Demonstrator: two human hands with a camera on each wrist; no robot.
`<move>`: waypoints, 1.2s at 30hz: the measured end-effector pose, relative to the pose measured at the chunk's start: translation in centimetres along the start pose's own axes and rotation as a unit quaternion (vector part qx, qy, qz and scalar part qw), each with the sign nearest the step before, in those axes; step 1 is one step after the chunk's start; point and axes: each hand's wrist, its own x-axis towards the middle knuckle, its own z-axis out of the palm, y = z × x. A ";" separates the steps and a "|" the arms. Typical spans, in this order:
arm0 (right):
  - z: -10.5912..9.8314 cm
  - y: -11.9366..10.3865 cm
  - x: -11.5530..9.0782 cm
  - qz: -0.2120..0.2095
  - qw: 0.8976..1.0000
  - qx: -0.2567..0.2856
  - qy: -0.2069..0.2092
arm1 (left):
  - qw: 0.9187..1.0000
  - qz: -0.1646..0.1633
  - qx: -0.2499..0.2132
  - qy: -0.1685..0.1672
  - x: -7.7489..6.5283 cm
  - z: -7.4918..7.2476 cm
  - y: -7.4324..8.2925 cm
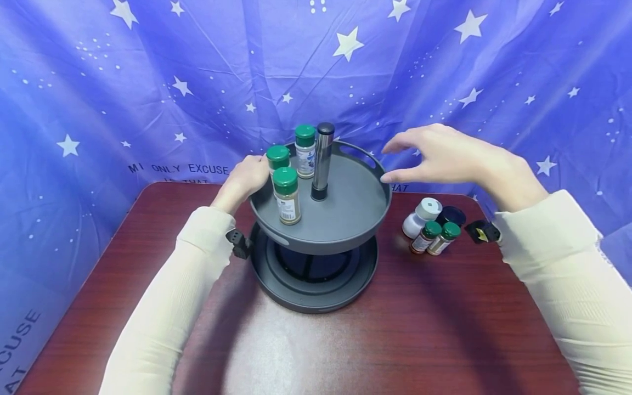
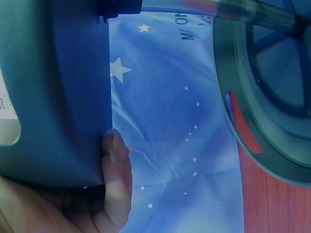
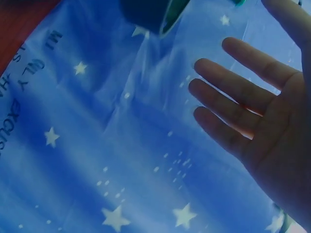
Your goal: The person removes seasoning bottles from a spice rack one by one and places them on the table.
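Observation:
A dark grey two-tier turntable stands on the table in the head view, with a metal post rising from its upper tray. Three spice jars with green lids stand on the left part of that tray. My left hand grips the upper tray's left side; in the left wrist view its curled fingers lie under the tray. Off the tray's right rim, my right hand hangs in the air with thumb and fingers apart. The right wrist view shows that hand's palm holding nothing.
To the right of the turntable, a white-capped jar, a dark-lidded container and two small green-lidded jars are grouped on the reddish-brown table. A blue star-patterned curtain hangs behind the table.

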 end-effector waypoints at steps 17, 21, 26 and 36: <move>2.1 -5.9 1.1 -0.062 0.997 -0.038 0.006 | 1.000 -0.002 -0.005 0.001 -0.2 0.0 0.2; 2.9 -7.0 1.1 -0.080 0.996 -0.041 0.000 | 1.000 -0.002 -0.003 0.003 -0.2 0.0 0.1; 4.0 -8.3 1.4 -0.135 0.990 -0.050 -0.001 | 1.000 -0.004 -0.001 0.002 -0.2 0.0 0.1; 6.5 -10.4 1.9 -0.209 0.967 -0.143 0.021 | 1.000 0.001 0.001 0.001 0.0 0.0 -0.1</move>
